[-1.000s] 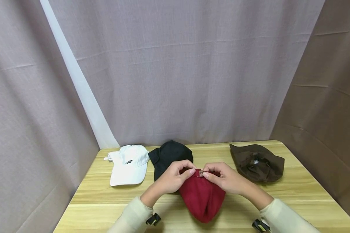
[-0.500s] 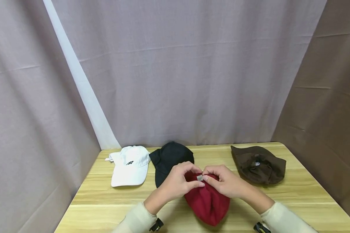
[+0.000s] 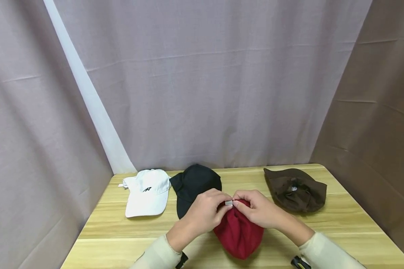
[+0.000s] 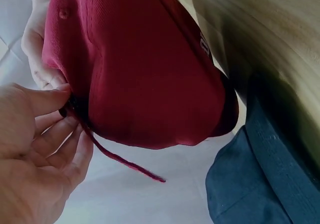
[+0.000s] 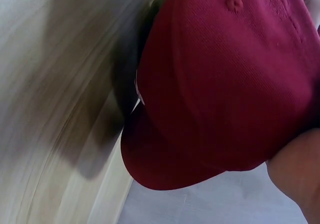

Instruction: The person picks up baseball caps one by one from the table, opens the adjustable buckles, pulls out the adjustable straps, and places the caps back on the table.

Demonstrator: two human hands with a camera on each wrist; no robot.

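A red baseball cap (image 3: 240, 237) is held up over the near middle of the table, its back turned upward. At its back strap my left hand (image 3: 204, 210) pinches beside a small pale metal buckle (image 3: 229, 203). My right hand (image 3: 260, 210) pinches the cap's back edge just right of the buckle, the two sets of fingertips nearly meeting. The left wrist view shows a narrow red strap end (image 4: 122, 160) hanging free past the left fingers. From the right wrist, the cap's crown (image 5: 225, 94) hides most of the right hand.
A white cap (image 3: 149, 192) lies at the back left of the wooden table (image 3: 121, 250). Close beside it, a black cap (image 3: 200, 183) sits behind the left hand. A brown bucket hat (image 3: 296, 190) lies upturned at the back right. Grey curtains (image 3: 208, 93) enclose the table.
The red cap has shifted slightly right and down from a second ago. My left thumb and fingers have moved in around the buckle, while the right hand keeps its pinch.
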